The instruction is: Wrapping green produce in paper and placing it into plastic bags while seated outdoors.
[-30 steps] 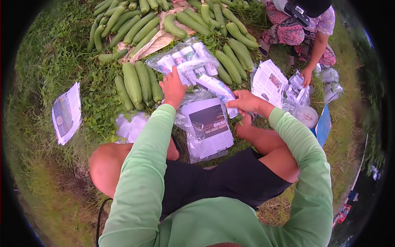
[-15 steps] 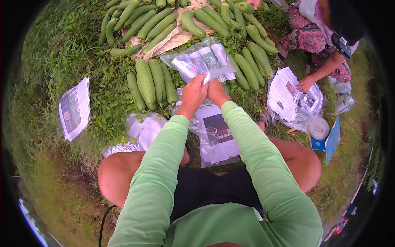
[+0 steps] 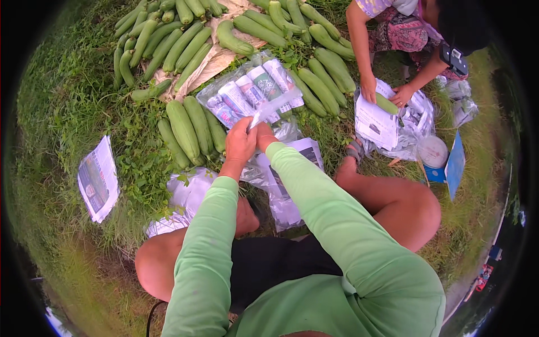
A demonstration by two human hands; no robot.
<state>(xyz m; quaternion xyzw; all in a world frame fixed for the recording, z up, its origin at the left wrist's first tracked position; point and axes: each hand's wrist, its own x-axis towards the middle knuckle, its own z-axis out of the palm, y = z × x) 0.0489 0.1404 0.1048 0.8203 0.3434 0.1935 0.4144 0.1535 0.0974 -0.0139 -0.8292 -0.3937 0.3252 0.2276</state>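
Observation:
Both my hands are together on the bunched mouth of a clear plastic bag (image 3: 273,108), lying on the grass in front of me. Inside it lie several newspaper-wrapped rolls (image 3: 236,99) side by side. My left hand (image 3: 241,140) is closed round the twisted plastic. Pressed against it, my right hand (image 3: 264,136) is closed too, its fingers partly hidden behind the left. Left of the bag is a row of long green gourds (image 3: 182,130), and more gourds (image 3: 319,90) lie to its right. Printed newspaper sheets under plastic (image 3: 286,208) lie below my wrists.
A large pile of gourds (image 3: 185,48) covers brown paper at the back. On the right a co-worker's hands (image 3: 400,95) hold a gourd (image 3: 386,104) on newspaper. Beside them stands a round-dial scale (image 3: 432,150). Folded newspaper (image 3: 99,180) lies far left, white plastic bags (image 3: 191,191) nearer.
The view has shifted. My hands still grip the bag's mouth, and the bag lies flatter with its rolls showing more. The co-worker now has both hands at a gourd on the newspaper.

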